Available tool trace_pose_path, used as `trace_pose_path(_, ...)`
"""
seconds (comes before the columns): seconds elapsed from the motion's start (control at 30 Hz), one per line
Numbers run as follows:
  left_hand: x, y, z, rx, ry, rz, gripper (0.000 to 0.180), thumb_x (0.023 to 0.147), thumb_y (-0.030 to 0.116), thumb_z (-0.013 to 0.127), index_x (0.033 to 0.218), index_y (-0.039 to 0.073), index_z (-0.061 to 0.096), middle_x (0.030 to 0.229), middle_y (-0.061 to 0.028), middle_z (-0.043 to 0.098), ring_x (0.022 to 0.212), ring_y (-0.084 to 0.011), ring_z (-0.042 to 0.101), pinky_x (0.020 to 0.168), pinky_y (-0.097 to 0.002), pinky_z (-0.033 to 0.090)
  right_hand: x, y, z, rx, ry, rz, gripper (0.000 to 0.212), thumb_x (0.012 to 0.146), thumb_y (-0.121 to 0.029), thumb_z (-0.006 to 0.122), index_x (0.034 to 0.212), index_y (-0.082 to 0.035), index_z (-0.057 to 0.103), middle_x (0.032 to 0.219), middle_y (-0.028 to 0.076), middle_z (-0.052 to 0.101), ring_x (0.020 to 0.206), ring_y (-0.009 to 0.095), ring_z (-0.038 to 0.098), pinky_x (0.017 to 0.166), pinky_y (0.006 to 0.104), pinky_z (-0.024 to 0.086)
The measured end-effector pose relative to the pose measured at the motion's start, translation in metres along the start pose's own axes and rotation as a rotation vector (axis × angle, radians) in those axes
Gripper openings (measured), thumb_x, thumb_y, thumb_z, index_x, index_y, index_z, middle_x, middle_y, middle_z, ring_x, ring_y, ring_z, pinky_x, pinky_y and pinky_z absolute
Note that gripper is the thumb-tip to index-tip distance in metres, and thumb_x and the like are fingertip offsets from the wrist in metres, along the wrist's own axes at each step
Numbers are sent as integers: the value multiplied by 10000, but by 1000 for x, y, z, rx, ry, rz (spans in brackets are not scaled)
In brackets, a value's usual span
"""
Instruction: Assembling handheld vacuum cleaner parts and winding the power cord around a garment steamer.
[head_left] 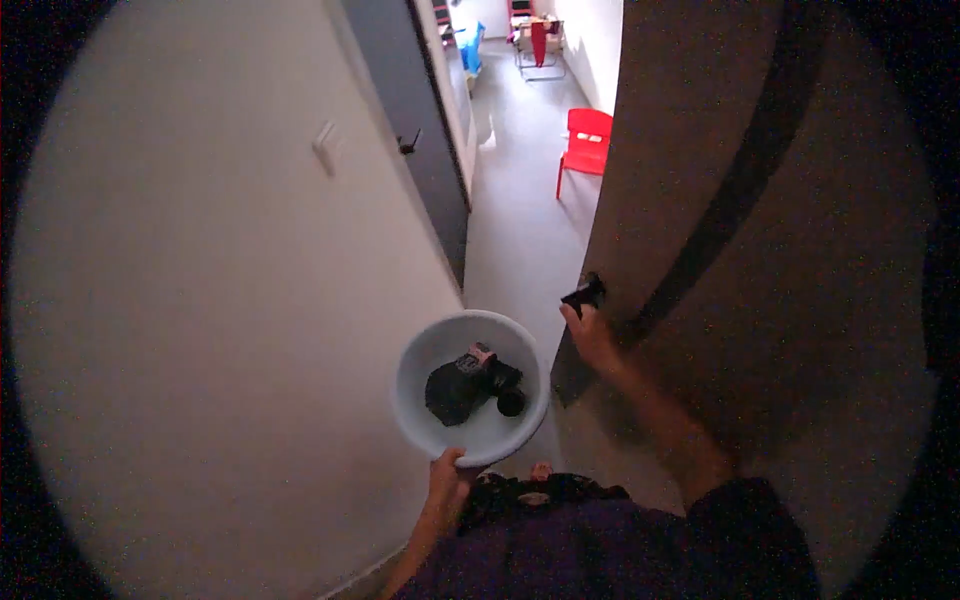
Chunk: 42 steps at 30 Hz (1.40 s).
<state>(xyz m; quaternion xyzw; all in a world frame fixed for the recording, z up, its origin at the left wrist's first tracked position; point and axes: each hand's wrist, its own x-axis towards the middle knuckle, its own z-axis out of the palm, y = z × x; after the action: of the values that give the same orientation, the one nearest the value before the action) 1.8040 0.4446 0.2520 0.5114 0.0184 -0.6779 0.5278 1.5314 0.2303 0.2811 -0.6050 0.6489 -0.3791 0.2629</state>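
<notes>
My left hand (449, 478) grips the near rim of a round white basin (412, 400), thumb over the edge and the other fingers hidden beneath. Inside the basin lie a dark bundle of cloth (455, 393) with a pinkish patch, and a small round black object (511, 402) whose kind I cannot make out. To the right, my right hand (592, 335) is closed around a black door handle (584, 292) on a dark brown door (690, 200). The door stands partly open, and the basin is held just left of its edge.
A pale wall (220, 300) with a light switch (326, 148) runs close on the left. Beyond it is a grey door (400, 90). Through the gap, a bright floor (515, 220) leads past a red chair (586, 145) to more furniture at the far end.
</notes>
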Motion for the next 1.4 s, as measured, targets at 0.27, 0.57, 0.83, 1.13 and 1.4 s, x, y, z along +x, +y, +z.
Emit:
trace_pose_path(0.27, 44, 31, 44, 673, -416, 121, 465, 817, 64, 444, 1236, -86, 308, 1164, -254, 457, 1075, -434, 510, 907, -600, 454, -42, 54, -44, -85, 174, 80, 460, 865, -419, 559, 828, 39, 577, 702, 192, 555, 673, 279, 542, 637, 411, 419)
trace_pose_path(0.57, 179, 69, 129, 221, -301, -156, 488, 822, 67, 461, 1262, -53, 287, 1198, -230, 435, 1045, -414, 538, 872, -578, 492, -59, 23, -108, -43, 215, 278, 474, 865, -440, 547, 748, 20, 552, 687, 181, 576, 644, 268, 552, 599, 390, 422)
trace_pose_path(0.83, 227, 95, 219, 428, -334, -300, 513, 831, 73, 468, 1289, -47, 269, 1237, -244, 421, 1078, -412, 531, 892, -528, 504, -54, 67, -109, -56, 329, 349, 510, 850, -492, 520, 768, 8, 575, 694, 195, 564, 654, 319, 544, 619, 425, 408)
trace_pose_path(1.13, 303, 91, 326, 620, -363, -352, 494, 826, 73, 482, 1250, -91, 289, 1223, -263, 417, 1078, -422, 527, 888, -524, 509, -44, 75, -108, -404, 463, 412, 471, 852, -462, 538, 794, 3, 593, 783, 208, 602, 772, 369, 570, 692, 445, 419)
trace_pose_path(1.4, 412, 68, 407, 596, -422, -654, 527, 793, 43, 508, 1264, -20, 281, 1193, -239, 422, 1085, -432, 510, 803, -572, 536, -107, 75, -48, -699, 443, 1044, 432, 853, -236, 568, 1216, -35, 450, 1091, 221, 542, 1008, 396, 526, 884, 421, 419)
